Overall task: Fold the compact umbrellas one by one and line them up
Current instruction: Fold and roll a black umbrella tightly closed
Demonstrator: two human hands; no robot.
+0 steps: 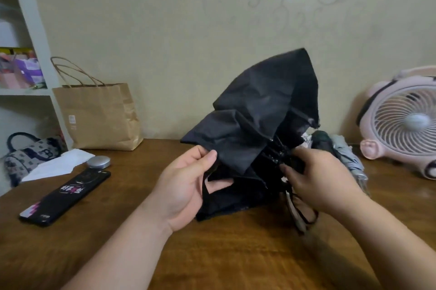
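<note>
A black compact umbrella [257,122], collapsed with its canopy loose and bunched, stands tilted above the middle of the wooden table [212,254]. My left hand [188,183] pinches a fold of its black fabric between thumb and fingers on the left side. My right hand [316,178] grips the umbrella's ribs and handle end on the right; a black wrist strap [306,217] loops below it. Behind my right hand lie other umbrellas, a dark green one [322,141] and a grey one [349,160], partly hidden.
A pink desk fan [401,122] stands at the far right. A brown paper bag [99,115] leans against the wall at the back left. A black case [66,196], a round silver compact [98,161], white paper [59,164] and a patterned handbag [26,155] occupy the left.
</note>
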